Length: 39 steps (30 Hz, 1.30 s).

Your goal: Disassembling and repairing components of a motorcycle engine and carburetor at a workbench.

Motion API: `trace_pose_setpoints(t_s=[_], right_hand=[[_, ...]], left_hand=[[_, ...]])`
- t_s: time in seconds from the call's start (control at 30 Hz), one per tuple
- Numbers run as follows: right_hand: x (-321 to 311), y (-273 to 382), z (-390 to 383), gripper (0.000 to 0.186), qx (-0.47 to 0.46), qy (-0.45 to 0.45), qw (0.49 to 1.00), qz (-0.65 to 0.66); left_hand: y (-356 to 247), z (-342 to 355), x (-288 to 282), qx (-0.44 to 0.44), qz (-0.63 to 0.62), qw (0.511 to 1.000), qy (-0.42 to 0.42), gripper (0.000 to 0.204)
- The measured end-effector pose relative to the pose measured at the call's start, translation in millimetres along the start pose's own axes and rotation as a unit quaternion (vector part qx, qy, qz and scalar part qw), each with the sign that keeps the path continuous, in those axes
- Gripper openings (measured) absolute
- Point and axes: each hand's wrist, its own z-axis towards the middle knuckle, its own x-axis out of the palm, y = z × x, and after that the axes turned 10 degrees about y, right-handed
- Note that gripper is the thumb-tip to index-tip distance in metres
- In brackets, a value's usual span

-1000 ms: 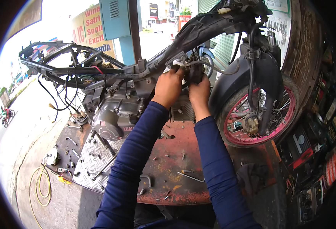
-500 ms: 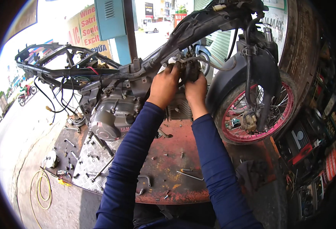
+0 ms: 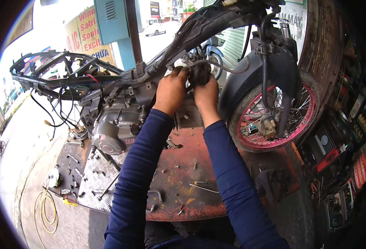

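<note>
Head view: looking down along two navy sleeves (image 3: 139, 170) at a stripped motorcycle frame (image 3: 208, 29) above a worn red desk (image 3: 179, 159). Reaching with both bare hands to just under the frame's sloping main tube, between the grey engine (image 3: 116, 124) and the black front fender (image 3: 253, 81). Bending the fingers of the left grip (image 3: 169, 91) beside a dark part (image 3: 200, 74); cannot tell its hold because of hidden fingertips. Grasping the same dark part from the other side with the right grip (image 3: 206, 94), thumb raised along its edge. Can find this dark part between the two hands, right below the tube, with a finned grey block (image 3: 191, 118) lower down. Can follow a thin grey hose (image 3: 233, 71) from just above the hands, curving toward the fender. Farther right, can see the front wheel (image 3: 270, 146) with its pink rim. On the desk, can pick out a bent metal rod (image 3: 203, 188), scattered small bolts, and a dark cloth (image 3: 274, 182) near the right sleeve. To the left, can see more loose hardware on a patterned metal plate (image 3: 95, 184), plus a yellow hose (image 3: 56, 213) coiled on the ground. At far right, can make out a black case (image 3: 322, 143) with a red edge.
</note>
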Motion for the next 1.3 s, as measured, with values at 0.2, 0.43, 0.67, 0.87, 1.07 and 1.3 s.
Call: trace_pose_setpoints(t_s=[0.2, 0.43, 0.67, 0.87, 1.07, 1.3], right_hand=[[-3.4, 0.3, -0.4, 0.028, -0.026, -0.028, 0.998, -0.052], [-1.1, -1.9, 0.0, 0.031, -0.023, -0.006, 0.999, -0.027], [-1.4, -1.4, -0.8, 0.03, -0.023, -0.019, 0.999, -0.044], [-1.7, -0.4, 0.5, 0.028, -0.027, -0.01, 0.999, -0.016], [-3.8, 12.6, -4.2, 0.026, -0.004, -0.018, 1.0, -0.002], [-5.8, 5.2, -3.6, 0.026, -0.034, -0.026, 0.998, -0.038]], left_hand=[[-9.1, 0.8, -2.4, -0.023, -0.001, 1.0, -0.007, 0.029], [-2.7, 1.0, 0.1, 0.0, -0.01, 1.0, -0.021, 0.03], [-4.7, 2.0, -2.4, -0.012, -0.017, 1.0, -0.008, 0.029], [-1.8, 0.9, 3.5, -0.003, -0.01, 0.999, -0.031, 0.026], [-1.8, 1.4, 1.4, -0.034, 0.002, 0.999, 0.012, 0.029], [-3.9, 1.5, 3.3, 0.023, -0.018, 0.999, -0.044, 0.034]])
